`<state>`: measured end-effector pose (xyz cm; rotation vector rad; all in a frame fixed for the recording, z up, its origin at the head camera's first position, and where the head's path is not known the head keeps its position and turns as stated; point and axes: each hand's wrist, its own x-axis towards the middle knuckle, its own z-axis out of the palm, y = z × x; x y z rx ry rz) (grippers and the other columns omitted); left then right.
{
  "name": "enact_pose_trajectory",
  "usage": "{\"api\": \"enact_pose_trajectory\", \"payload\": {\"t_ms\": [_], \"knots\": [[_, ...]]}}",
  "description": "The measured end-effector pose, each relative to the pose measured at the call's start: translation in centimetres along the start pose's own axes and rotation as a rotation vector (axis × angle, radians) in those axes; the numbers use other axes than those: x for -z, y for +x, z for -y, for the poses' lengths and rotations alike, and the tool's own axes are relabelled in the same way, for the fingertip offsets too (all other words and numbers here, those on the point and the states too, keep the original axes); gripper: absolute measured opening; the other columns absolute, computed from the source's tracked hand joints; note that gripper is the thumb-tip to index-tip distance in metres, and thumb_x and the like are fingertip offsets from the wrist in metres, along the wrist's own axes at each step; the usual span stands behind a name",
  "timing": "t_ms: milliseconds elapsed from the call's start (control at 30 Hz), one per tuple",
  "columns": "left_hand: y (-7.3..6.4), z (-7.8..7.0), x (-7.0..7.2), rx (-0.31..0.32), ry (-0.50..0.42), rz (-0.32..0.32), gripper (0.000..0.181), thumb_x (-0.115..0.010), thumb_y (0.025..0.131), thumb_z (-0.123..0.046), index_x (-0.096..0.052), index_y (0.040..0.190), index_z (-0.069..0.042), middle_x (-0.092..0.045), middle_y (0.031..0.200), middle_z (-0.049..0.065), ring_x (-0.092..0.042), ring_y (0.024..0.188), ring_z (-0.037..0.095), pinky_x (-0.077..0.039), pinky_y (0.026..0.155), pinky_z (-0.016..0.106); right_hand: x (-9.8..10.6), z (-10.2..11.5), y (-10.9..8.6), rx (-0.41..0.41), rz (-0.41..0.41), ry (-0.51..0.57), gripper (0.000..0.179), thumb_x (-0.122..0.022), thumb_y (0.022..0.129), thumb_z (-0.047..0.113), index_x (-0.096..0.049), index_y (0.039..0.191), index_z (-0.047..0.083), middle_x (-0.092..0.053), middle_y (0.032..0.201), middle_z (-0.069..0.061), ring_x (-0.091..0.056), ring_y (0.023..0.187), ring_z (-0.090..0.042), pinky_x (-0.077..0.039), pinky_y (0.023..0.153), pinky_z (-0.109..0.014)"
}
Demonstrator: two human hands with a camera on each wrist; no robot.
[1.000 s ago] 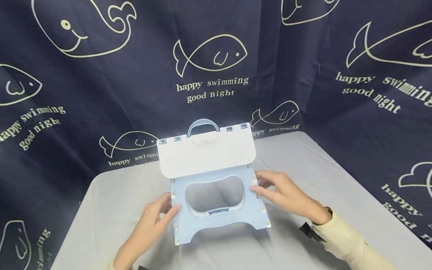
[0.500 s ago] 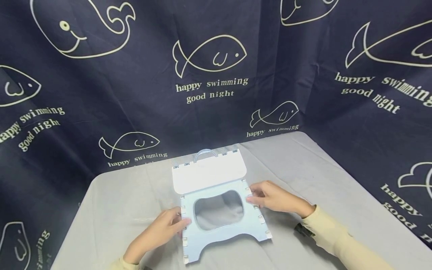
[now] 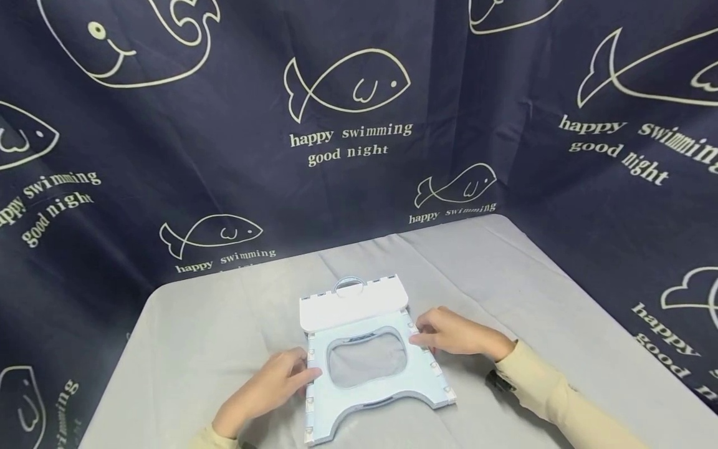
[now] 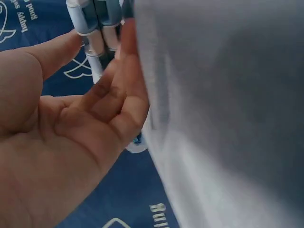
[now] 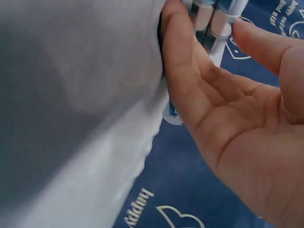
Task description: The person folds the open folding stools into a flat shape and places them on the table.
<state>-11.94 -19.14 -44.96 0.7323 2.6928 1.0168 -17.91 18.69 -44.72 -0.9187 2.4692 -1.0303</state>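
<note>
A folded step stool (image 3: 348, 394), light blue with an oval opening, tilts back low over the table in the head view. Its white flap (image 3: 353, 307) and small blue carry handle (image 3: 349, 279) point away from me. My left hand (image 3: 269, 383) grips the left edge, thumb on the front panel. On the opposite edge, my right hand (image 3: 457, 330) holds on the same way. Both wrist views show fingers behind the hinged side, by the left hinge (image 4: 92, 40) and the right hinge (image 5: 221, 23). The stool's underside is hidden.
A grey cloth covers the table (image 3: 224, 330). Navy curtains (image 3: 348, 187) with white fish drawings and lettering hang behind it and along both sides. Beige sleeves (image 3: 561, 393) cover my forearms.
Both hands have lowered the stool toward me and tipped its top backward, so its flap and handle sit lower in view. Their grip stays on the two side edges.
</note>
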Motion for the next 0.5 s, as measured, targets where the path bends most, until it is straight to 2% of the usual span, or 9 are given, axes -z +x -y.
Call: {"api": "enact_pose_trajectory", "payload": {"t_ms": [167,233,300,367,400,467,500], "knots": [[0.1,-0.8,-0.5,0.028,0.168,-0.126,0.020,-0.069,0.095,-0.029,-0.064,0.096,-0.010,-0.052,0.069,-0.012,-0.046,0.060,0.002,-0.044,0.053,0.020,0.1,1.6,-0.3,-0.033,-0.070,-0.167,0.020,-0.069,0.095,0.022,-0.063,0.076,0.016,-0.053,0.059,0.010,-0.047,0.053,-0.003,-0.041,0.048,-0.020],[0.2,-1.1,-0.6,0.016,0.254,-0.217,0.021,-0.071,0.093,-0.027,-0.065,0.098,-0.008,-0.054,0.070,-0.010,-0.049,0.063,0.004,-0.046,0.055,0.022,0.1,2.2,-0.4,-0.025,-0.134,-0.256,0.018,-0.070,0.093,0.021,-0.063,0.078,0.017,-0.049,0.059,0.011,-0.044,0.054,-0.003,-0.042,0.048,-0.021],[0.2,-1.1,-0.5,-0.011,0.343,-0.317,0.026,-0.072,0.093,-0.030,-0.065,0.103,-0.006,-0.062,0.079,-0.004,-0.057,0.072,0.010,-0.051,0.063,0.027,0.3,2.6,-0.5,0.005,-0.223,-0.340,0.012,-0.071,0.093,0.020,-0.066,0.085,0.013,-0.056,0.065,0.009,-0.051,0.059,-0.005,-0.048,0.053,-0.024],[0.3,-0.9,-0.3,-0.046,0.414,-0.412,0.038,-0.070,0.094,-0.034,-0.065,0.117,-0.005,-0.067,0.103,0.005,-0.061,0.096,0.021,-0.052,0.082,0.037,0.5,2.7,-0.6,0.040,-0.325,-0.422,0.014,-0.071,0.093,0.021,-0.069,0.095,0.007,-0.067,0.079,0.002,-0.063,0.071,-0.012,-0.057,0.066,-0.031],[0.3,-0.8,-0.2,-0.054,0.440,-0.440,0.045,-0.068,0.095,-0.036,-0.062,0.125,-0.004,-0.065,0.117,0.011,-0.059,0.109,0.027,-0.049,0.092,0.045,0.7,2.8,-0.6,0.050,-0.368,-0.451,0.018,-0.070,0.094,0.021,-0.070,0.099,0.005,-0.070,0.086,-0.003,-0.066,0.080,-0.017,-0.059,0.074,-0.035],[0.1,-0.6,0.0,-0.045,0.475,-0.446,0.059,-0.062,0.097,-0.044,-0.052,0.141,-0.007,-0.051,0.144,0.018,-0.045,0.132,0.038,-0.038,0.105,0.058,0.9,2.7,-0.7,0.078,-0.436,-0.491,0.028,-0.068,0.096,0.022,-0.069,0.112,-0.001,-0.071,0.108,-0.011,-0.067,0.103,-0.027,-0.055,0.094,-0.043],[0.0,-0.5,0.1,-0.027,0.481,-0.431,0.064,-0.060,0.098,-0.047,-0.045,0.148,-0.010,-0.041,0.152,0.018,-0.036,0.139,0.040,-0.033,0.108,0.063,0.9,2.6,-0.7,0.085,-0.454,-0.504,0.034,-0.066,0.097,0.024,-0.067,0.118,-0.002,-0.069,0.118,-0.015,-0.063,0.115,-0.031,-0.050,0.102,-0.047]]}}
